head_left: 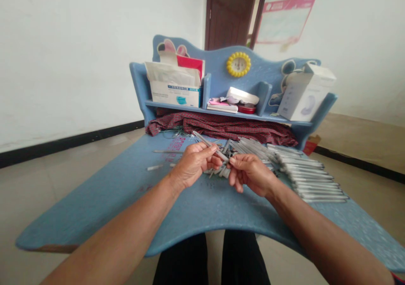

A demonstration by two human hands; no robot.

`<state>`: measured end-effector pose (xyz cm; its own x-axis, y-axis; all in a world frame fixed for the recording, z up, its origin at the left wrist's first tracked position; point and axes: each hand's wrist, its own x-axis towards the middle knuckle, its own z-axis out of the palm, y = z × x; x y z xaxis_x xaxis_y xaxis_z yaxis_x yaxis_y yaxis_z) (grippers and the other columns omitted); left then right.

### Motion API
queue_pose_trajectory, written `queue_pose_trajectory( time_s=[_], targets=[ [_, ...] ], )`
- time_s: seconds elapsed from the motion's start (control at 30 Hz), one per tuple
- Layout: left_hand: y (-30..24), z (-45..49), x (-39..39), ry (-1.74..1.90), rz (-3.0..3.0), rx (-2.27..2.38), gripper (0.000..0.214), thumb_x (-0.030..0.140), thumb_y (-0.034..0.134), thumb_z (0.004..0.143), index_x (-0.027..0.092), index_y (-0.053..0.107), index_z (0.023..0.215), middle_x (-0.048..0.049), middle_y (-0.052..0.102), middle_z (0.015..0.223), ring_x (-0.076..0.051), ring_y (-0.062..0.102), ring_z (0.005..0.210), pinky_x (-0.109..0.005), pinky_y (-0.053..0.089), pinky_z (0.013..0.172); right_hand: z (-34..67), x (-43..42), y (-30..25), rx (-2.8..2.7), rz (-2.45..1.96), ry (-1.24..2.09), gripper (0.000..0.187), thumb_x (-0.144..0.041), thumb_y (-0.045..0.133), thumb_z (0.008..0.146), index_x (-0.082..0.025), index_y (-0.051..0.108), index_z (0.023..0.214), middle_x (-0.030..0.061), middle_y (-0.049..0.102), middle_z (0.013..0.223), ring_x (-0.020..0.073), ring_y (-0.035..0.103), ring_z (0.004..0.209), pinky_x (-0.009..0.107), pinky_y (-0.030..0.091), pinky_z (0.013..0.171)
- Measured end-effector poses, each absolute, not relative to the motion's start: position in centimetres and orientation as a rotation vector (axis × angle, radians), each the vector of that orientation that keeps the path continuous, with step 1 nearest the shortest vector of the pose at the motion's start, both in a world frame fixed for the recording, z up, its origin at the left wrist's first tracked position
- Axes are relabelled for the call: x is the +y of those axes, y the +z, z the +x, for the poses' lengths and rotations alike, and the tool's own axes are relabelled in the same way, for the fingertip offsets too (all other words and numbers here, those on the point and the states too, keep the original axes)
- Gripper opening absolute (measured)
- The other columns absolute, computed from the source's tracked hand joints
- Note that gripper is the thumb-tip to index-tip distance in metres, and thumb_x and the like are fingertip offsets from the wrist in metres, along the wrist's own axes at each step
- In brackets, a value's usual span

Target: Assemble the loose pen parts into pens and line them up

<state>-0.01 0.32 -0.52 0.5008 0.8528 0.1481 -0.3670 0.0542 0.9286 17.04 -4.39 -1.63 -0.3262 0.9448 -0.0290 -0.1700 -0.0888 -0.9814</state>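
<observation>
A slim grey-white pen (201,138) slants up and to the left above the desk. My left hand (193,163) grips it around the middle between thumb and fingers. At its lower right end, the thumb and fingertips of my right hand (255,174) are pinched together; any small part between them is hidden. Behind and between my hands lies a loose heap of pen parts (249,147). To the right, several similar pens (316,179) lie side by side in a row. A thin rod (167,151) and a short pale tube (154,167) rest left of my left hand.
The blue desk (104,205) has a curved front edge over my knees. At its back, a red checked cloth (221,127) lies under a shelf (190,109) holding a mask box (174,92), a red round case (247,108) and a white carton (303,95). A yellow clock (238,64) is above.
</observation>
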Motion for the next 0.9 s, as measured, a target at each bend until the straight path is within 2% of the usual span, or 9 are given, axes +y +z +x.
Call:
queue_pose_trajectory(
  time_s=[0.17, 0.37, 0.43, 0.7, 0.9],
  targets=[
    [-0.2, -0.3, 0.4, 0.974, 1.201, 0.444, 0.018, 0.021, 0.067, 0.073, 0.01, 0.057, 0.084, -0.0044, 0.066, 0.068, -0.011, 0.061, 0.055, -0.021, 0.05, 0.054, 17.5, -4.4, -1.5, -1.246, -0.853, 1.68, 0.031, -0.044, 0.06, 0.078, -0.013, 0.056, 0.076, 0.0032, 0.066, 0.051, 0.0109, 0.053, 0.031, 0.018, 0.04, 0.031],
    [-0.3, -0.2, 0.3, 1.005, 1.224, 0.472, 0.017, 0.021, 0.066, 0.074, 0.009, 0.058, 0.083, -0.0051, 0.066, 0.068, -0.011, 0.061, 0.054, -0.021, 0.05, 0.053, 17.2, -4.6, -1.5, -1.281, -0.964, 1.454, 0.03, -0.038, 0.071, 0.07, -0.015, 0.052, 0.071, 0.0001, 0.065, 0.05, 0.0092, 0.052, 0.03, 0.016, 0.039, 0.031],
    [-0.3, -0.2, 0.3, 1.004, 1.229, 0.472, 0.017, 0.021, 0.066, 0.074, 0.009, 0.057, 0.083, -0.0056, 0.067, 0.069, -0.011, 0.061, 0.055, -0.021, 0.05, 0.054, 17.2, -4.7, -1.5, -1.277, -0.963, 1.446, 0.029, -0.039, 0.069, 0.071, -0.015, 0.052, 0.07, 0.0005, 0.065, 0.05, 0.0091, 0.052, 0.03, 0.016, 0.039, 0.031],
    [-0.3, -0.3, 0.3, 0.954, 1.24, 0.421, 0.02, 0.023, 0.067, 0.073, 0.009, 0.057, 0.085, -0.0059, 0.067, 0.068, -0.012, 0.062, 0.057, -0.021, 0.05, 0.055, 17.9, -4.5, -1.5, -1.247, -0.837, 1.667, 0.028, -0.04, 0.062, 0.078, -0.013, 0.056, 0.073, 0.0034, 0.065, 0.049, 0.0102, 0.052, 0.03, 0.016, 0.039, 0.031],
    [-0.1, -0.3, 0.2, 0.927, 1.232, 0.389, 0.021, 0.022, 0.067, 0.074, 0.009, 0.057, 0.087, -0.0053, 0.067, 0.07, -0.012, 0.063, 0.058, -0.021, 0.05, 0.055, 18.2, -4.4, -1.5, -1.283, -0.831, 1.687, 0.03, -0.043, 0.059, 0.08, -0.014, 0.055, 0.074, 0.0032, 0.066, 0.051, 0.0105, 0.053, 0.03, 0.017, 0.039, 0.031]
  ],
)
